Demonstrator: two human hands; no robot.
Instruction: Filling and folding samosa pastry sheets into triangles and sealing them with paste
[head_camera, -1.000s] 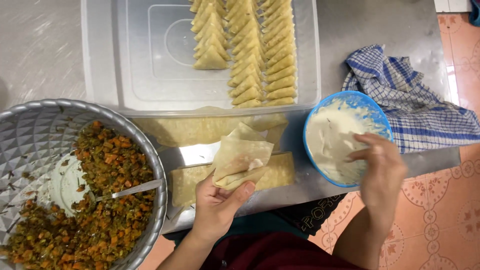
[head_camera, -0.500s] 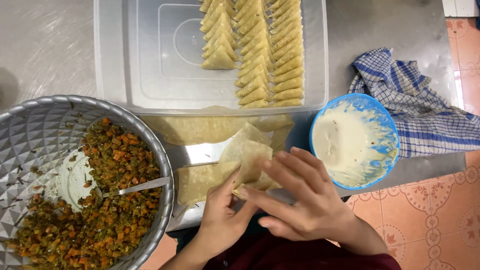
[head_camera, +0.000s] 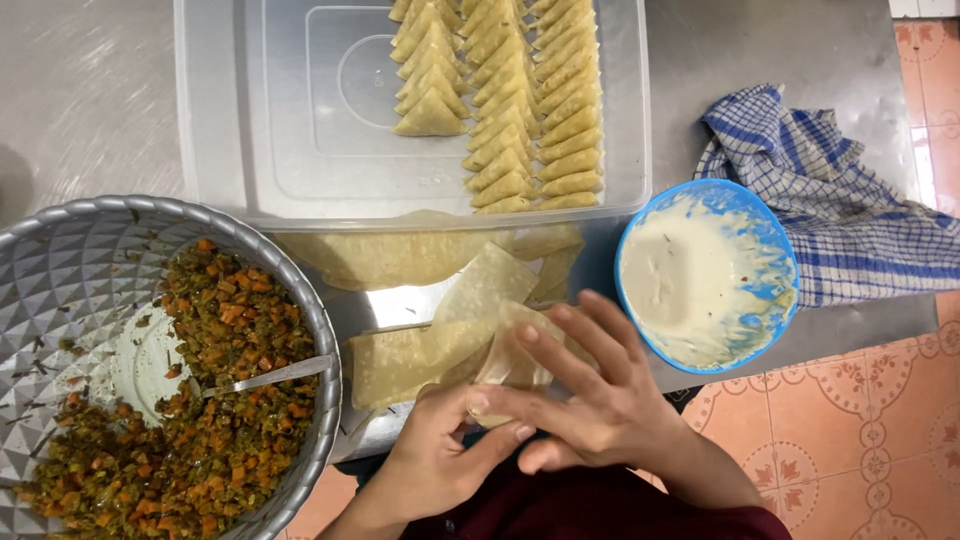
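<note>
Item: pastry strip (head_camera: 505, 335), lying at the bench's front edge, being folded by you. Your left hand (head_camera: 440, 465) is cupping it from below, fingers curled around the fold; your right hand (head_camera: 590, 400) is pressing flat on top, fingers spread. More pastry sheets (head_camera: 400, 255) are lying just behind. Filling bowl (head_camera: 60, 270) is sitting at the left; blue paste bowl (head_camera: 708, 272) at the right, touching a checked cloth (head_camera: 830, 190).

left hand (head_camera: 440, 465) bare | right hand (head_camera: 590, 400) bare | garment (head_camera: 600, 505) seemingly dark maroon
</note>
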